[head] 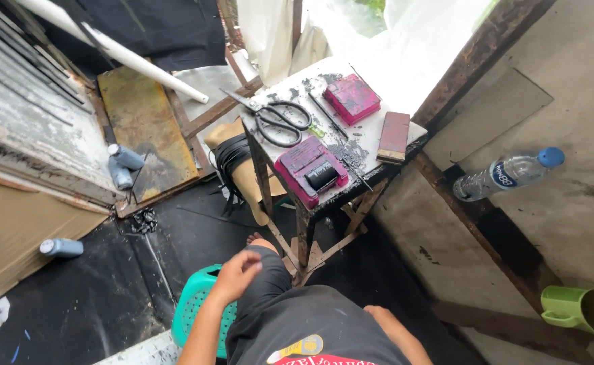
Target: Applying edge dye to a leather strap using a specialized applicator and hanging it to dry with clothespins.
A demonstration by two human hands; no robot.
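Shirt point(324, 331): dark grey, short-sleeved, loose, filling the near middle of the view.
Print on shirt: patch at the near edge, yellow oval above a red band with pale lettering.
Arms: bare from the sleeve edge down, no watch, no bands.
Left hand point(237, 272): bare, no glove, no ring visible.
Right hand: out of view; only the bare forearm point(395, 331) visible, near right.
Foot point(259, 238): bare toes, no shoe.

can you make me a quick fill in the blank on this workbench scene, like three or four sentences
1. The black-handled scissors lie on the small ____.
2. The plastic bottle on the right has a ____ cap.
3. The left hand rests on the person's own ____.
4. The mug at the lower right is ____.

Missing words: table; blue; knee; green
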